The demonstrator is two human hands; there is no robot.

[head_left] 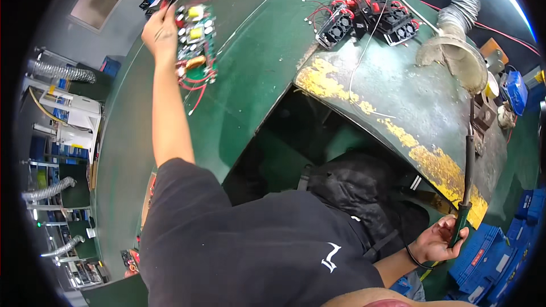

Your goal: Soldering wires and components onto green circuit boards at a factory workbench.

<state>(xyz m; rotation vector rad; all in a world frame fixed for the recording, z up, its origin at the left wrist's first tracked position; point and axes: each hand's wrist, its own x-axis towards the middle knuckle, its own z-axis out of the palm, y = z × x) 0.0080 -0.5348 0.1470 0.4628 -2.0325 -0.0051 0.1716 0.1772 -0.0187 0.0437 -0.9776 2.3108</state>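
Note:
At the upper left, my left hand (161,34) is stretched out and closed at the edge of a green circuit board (196,40) with yellow parts, capacitors and loose red wires. Its fingertips are partly hidden, and dark wires run up from them. Low on the right, my right hand (441,241) is wrapped round the green handle of a soldering iron (463,210). The iron points up, away from my hand, along the worn corner of the workbench (392,79). Its tip end reaches toward small brown blocks (485,111) and cannot be made out clearly.
Several black fan units (387,17) with red wires lie at the back of the bench. A flexible fume duct (455,51) with a cone mouth stands at the right. A black bag (352,187) sits below the bench edge. Blue crates (483,256) stand at the lower right.

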